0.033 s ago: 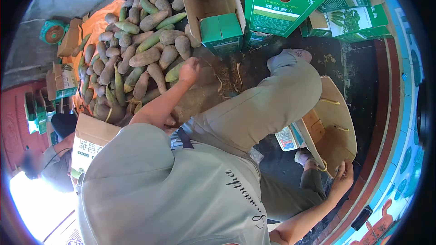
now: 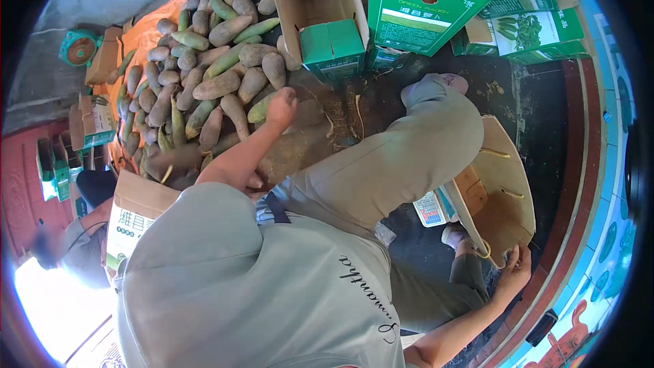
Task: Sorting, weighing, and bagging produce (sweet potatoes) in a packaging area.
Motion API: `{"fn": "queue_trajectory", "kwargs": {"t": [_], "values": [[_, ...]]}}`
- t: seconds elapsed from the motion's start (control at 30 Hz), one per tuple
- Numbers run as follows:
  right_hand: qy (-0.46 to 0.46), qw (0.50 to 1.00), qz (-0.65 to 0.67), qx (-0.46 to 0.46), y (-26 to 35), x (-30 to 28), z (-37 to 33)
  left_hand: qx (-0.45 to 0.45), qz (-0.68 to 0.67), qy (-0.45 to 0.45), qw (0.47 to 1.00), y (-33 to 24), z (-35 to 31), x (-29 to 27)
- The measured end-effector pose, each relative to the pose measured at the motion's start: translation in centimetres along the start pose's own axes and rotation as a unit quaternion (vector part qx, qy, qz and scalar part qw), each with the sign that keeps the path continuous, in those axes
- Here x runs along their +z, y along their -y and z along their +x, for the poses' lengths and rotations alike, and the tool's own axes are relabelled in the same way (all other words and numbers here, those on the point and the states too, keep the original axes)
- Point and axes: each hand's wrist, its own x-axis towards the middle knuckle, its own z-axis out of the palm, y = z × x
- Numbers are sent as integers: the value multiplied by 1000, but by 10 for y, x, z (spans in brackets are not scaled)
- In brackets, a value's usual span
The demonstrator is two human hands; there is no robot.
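My left hand (image 2: 282, 105) is closed at the right edge of a heap of radishes (image 2: 216, 86), brown and green and long in shape. A green radish (image 2: 261, 110) lies right beside its wrist. What the curled fingers hold, if anything, is hidden. At the lower right, my right hand (image 2: 516, 267) grips the near edge of an open cardboard box (image 2: 508, 221) with yellow cord handles. This box stands tilted, its brown inside facing up. A scale with a keypad (image 2: 430, 209) shows partly from behind the box, by my bent leg.
Beyond the heap stands an open green box (image 2: 334, 44), with a tall green box (image 2: 426, 10) beside it and more printed boxes (image 2: 531, 31) at the right. A white box (image 2: 133, 221) and another person (image 2: 88, 249) are at the left. A red-brown ledge (image 2: 575, 194) runs along the right.
A blurred brown shape at the near left edge of the radish heap has shifted; what it is cannot be made out. My hands have barely moved.
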Motion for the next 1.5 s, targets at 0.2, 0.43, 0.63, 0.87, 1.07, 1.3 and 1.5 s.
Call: {"fn": "queue_trajectory", "kwargs": {"t": [0.2, 0.43, 0.63, 0.87, 1.07, 1.3, 1.5], "values": [[-49, 997, -42, 42, -47, -17, -2, -63, 214, 125, 967, 14, 4, 13], [-81, 994, -44, 57, -52, -22, -4, 123, 253, 209, 937, -16, -5, 38], [-83, 995, -9, 59, -52, -10, -6, 118, 379, 263, 880, -31, -7, 10], [-91, 994, -3, 60, -51, -7, -3, 63, 455, 282, 842, -5, 3, -27], [-104, 992, 22, 73, -22, -9, -9, 13, 503, 320, 803, -11, 27, -21], [-75, 995, 12, 66, -35, -9, -13, -52, 513, 401, 757, -14, 40, -35], [-102, 994, 27, 17, -27, -2, -16, -64, 513, 544, 661, -39, 31, -40]]}}
